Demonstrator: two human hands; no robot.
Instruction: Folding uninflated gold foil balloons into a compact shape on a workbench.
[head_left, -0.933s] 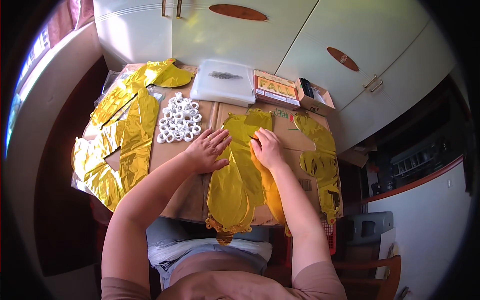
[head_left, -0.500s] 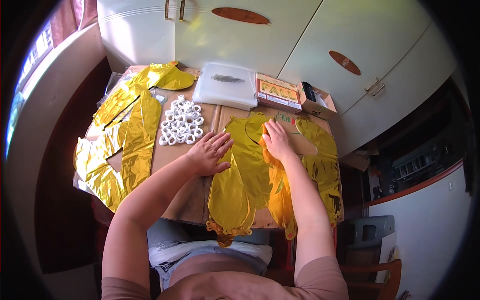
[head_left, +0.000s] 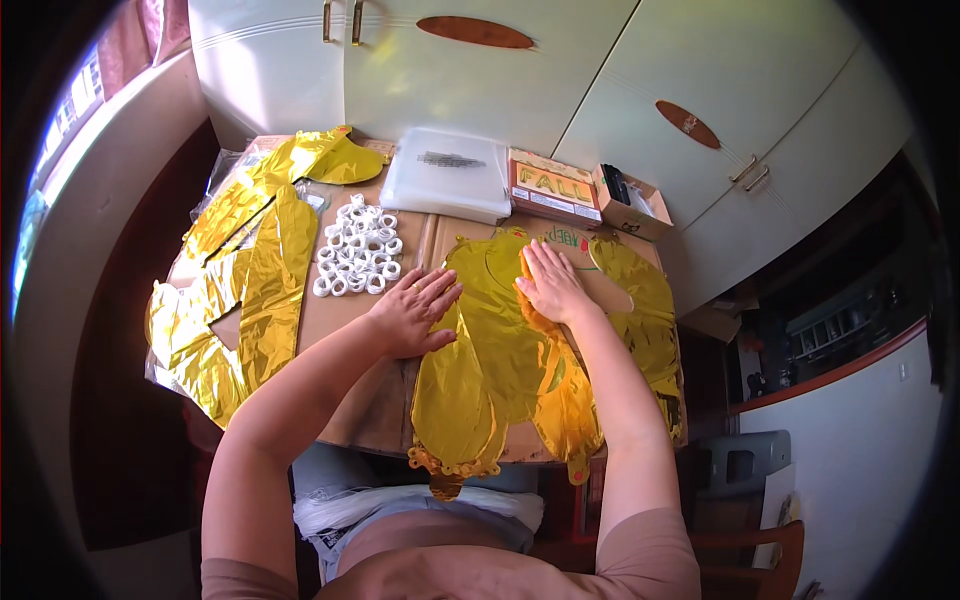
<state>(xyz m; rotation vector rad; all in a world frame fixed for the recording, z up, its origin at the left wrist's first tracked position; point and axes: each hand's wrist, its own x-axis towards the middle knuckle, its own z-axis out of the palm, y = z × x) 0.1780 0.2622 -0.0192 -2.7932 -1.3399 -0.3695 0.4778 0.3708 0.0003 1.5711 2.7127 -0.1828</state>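
Note:
A flat, uninflated gold foil balloon (head_left: 505, 350) lies on the cardboard in front of me, with a scalloped fringe at its near edge. On its left edge my left hand (head_left: 412, 315) rests palm down, fingers stretched out. My right hand (head_left: 553, 282) lies flat over the balloon's right part, fingers extended. An orange-looking fold of foil (head_left: 565, 400) runs from under that hand toward the near edge. Farther right, another stretch of gold foil (head_left: 640, 300) is partly hidden by my right forearm. Neither hand grips anything.
More gold foil balloons (head_left: 275, 280) lie at the left. Beside them sit several small white ribbon coils (head_left: 357, 245). A stack of clear plastic bags (head_left: 445, 175), an orange printed box (head_left: 553, 188) and an open carton with dark items (head_left: 633, 205) line the back, against pale cabinets (head_left: 480, 85).
Both hands stay flat on the foil. The right hand has shifted slightly, and the foil by its fingers looks flatter. The whole view has moved a little.

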